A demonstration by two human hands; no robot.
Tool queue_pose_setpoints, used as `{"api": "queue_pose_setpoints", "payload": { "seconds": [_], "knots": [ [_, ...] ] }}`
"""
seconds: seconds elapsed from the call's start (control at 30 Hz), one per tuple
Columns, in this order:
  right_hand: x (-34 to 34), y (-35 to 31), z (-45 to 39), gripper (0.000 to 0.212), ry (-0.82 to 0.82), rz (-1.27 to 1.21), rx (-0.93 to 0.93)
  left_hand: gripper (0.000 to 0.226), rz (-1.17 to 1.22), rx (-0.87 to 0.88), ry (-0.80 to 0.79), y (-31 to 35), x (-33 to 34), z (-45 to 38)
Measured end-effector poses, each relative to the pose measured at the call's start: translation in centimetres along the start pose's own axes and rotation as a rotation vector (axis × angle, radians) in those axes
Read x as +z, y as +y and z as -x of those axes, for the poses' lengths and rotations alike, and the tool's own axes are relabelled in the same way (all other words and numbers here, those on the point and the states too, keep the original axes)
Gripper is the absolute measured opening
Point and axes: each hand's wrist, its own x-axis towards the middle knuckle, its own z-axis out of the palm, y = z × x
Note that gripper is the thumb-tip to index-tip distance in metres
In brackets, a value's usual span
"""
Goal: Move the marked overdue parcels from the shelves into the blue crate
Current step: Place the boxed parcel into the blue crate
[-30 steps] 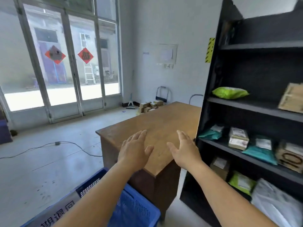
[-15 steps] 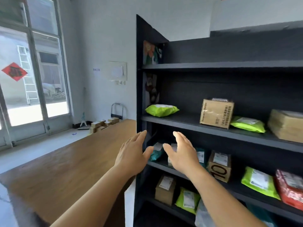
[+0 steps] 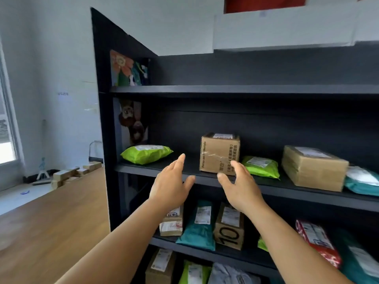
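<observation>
Two hands are held out at centre frame before the shelves (image 3: 225,90); the left hand (image 3: 171,186) and right hand (image 3: 241,188) are spread with straight fingers, and nothing is held; a box (image 3: 219,153) is seen just above them on the middle shelf, between two green bags (image 3: 146,153) (image 3: 261,167); more parcels are laid lower down; a table (image 3: 51,222) is seen lower left.
</observation>
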Motion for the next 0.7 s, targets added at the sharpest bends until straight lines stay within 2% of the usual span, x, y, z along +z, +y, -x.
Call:
{"api": "queue_pose_setpoints", "payload": {
  "seconds": [0.3, 0.47, 0.7],
  "knots": [
    [0.1, 1.9, -8.6, 0.067, 0.147, 0.011, 0.113, 0.073, 0.114, 0.058, -0.021, -0.5, 4.8, -10.8],
    [1.6, 2.1, -14.1, 0.073, 0.236, -0.056, 0.190, 0.072, 0.250, 0.009, -0.072, -1.0, 7.3, -16.5],
    [2.9, 3.4, -19.3, 0.077, 0.236, -0.055, 0.334, 0.076, 0.269, -0.004, -0.133, -1.4, 9.9, -22.0]
  ]
}}
